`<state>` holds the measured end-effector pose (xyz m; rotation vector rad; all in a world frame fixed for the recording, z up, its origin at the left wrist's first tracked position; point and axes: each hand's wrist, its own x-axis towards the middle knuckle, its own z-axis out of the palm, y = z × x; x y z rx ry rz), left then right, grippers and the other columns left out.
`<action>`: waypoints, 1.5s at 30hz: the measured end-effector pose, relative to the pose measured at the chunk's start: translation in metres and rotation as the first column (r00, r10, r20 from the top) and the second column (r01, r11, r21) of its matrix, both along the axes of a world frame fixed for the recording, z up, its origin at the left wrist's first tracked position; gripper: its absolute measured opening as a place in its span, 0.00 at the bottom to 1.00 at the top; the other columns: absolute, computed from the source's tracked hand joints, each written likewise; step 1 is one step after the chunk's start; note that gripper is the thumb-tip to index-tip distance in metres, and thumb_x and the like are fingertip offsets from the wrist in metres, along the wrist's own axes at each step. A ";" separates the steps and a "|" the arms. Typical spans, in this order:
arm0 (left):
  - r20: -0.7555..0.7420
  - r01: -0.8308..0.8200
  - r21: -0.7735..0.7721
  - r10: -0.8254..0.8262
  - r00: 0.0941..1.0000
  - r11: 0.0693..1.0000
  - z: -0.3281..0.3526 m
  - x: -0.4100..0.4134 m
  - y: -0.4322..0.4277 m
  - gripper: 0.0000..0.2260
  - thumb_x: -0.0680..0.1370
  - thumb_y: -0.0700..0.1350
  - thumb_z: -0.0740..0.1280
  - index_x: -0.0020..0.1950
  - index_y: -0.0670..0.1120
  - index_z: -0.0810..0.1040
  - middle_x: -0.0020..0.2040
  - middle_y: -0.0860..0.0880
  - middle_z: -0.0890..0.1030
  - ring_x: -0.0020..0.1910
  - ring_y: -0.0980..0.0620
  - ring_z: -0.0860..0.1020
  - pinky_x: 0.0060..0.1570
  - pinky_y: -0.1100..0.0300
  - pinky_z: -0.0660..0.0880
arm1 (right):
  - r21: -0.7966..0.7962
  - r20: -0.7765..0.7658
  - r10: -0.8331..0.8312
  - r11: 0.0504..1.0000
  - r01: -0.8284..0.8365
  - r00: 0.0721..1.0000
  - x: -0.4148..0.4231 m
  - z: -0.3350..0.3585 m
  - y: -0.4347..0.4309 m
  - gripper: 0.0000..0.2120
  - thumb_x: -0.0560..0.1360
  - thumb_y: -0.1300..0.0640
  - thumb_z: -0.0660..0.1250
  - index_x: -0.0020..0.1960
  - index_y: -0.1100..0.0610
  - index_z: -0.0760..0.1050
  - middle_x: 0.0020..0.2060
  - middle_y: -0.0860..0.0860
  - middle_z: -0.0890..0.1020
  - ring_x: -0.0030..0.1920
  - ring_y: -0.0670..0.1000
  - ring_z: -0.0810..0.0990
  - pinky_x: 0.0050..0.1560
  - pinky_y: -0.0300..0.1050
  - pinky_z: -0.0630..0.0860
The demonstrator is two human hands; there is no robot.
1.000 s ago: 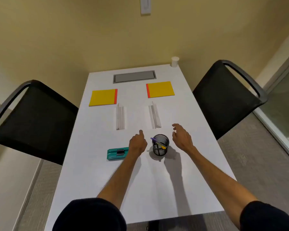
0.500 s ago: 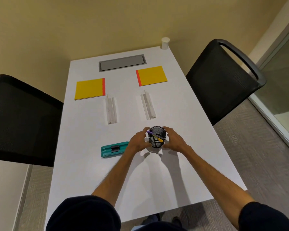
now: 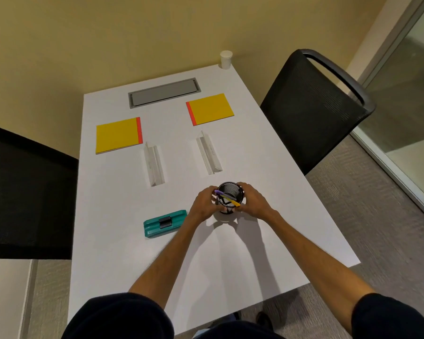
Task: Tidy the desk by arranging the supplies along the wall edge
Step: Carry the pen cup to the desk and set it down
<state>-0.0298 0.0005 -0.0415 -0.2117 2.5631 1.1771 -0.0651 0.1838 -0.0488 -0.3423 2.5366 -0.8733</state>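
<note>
Both hands clasp the black mesh pen cup from opposite sides. The left hand has its fingers curled round the cup's left wall, and the right hand has its fingers curled round the right wall and far rim. This two-sided hold looks meant to keep the tall, light cup upright, so the purple pen and yellow pen leaning inside do not tip out.

The cup is near the middle of the table, somewhat toward the right edge and well apart from the far edge by the wall, where it belongs. Whether its base rests on the table or is just lifted, I cannot tell.

Just beside the left hand, toward the left edge, lies a teal holder with a black clip. Beyond are the left white strip and right white strip, then the left yellow pad and right yellow pad, then a grey hatch close to the far edge. A paper cup sits at the far right corner. As I judge it, the pen cup must pass over or between these.
</note>
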 end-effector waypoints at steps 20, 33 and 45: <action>-0.105 0.266 0.158 -0.251 0.962 0.951 0.035 -0.031 0.142 0.27 0.66 0.38 0.80 0.62 0.40 0.76 0.60 0.43 0.81 0.59 0.44 0.80 0.59 0.49 0.79 | -0.204 -0.001 -0.442 0.878 0.433 0.897 0.028 0.041 0.151 0.41 0.60 0.63 0.83 0.69 0.60 0.70 0.64 0.55 0.77 0.63 0.55 0.77 0.65 0.54 0.76; -0.140 0.403 0.203 -0.381 0.914 0.892 0.042 -0.013 0.331 0.27 0.67 0.36 0.79 0.63 0.37 0.75 0.59 0.40 0.81 0.58 0.43 0.79 0.60 0.50 0.76 | -0.226 -0.044 -0.599 0.785 0.576 0.799 0.081 0.054 0.324 0.44 0.60 0.59 0.83 0.72 0.56 0.68 0.64 0.52 0.78 0.63 0.49 0.76 0.61 0.40 0.71; -0.172 0.573 0.108 -0.553 0.816 0.812 0.060 0.005 0.526 0.31 0.69 0.34 0.77 0.71 0.37 0.71 0.63 0.39 0.79 0.61 0.42 0.78 0.63 0.53 0.75 | -0.163 -0.101 -0.683 0.728 0.665 0.723 0.113 0.059 0.506 0.47 0.61 0.54 0.83 0.74 0.56 0.64 0.67 0.54 0.76 0.68 0.55 0.73 0.66 0.46 0.70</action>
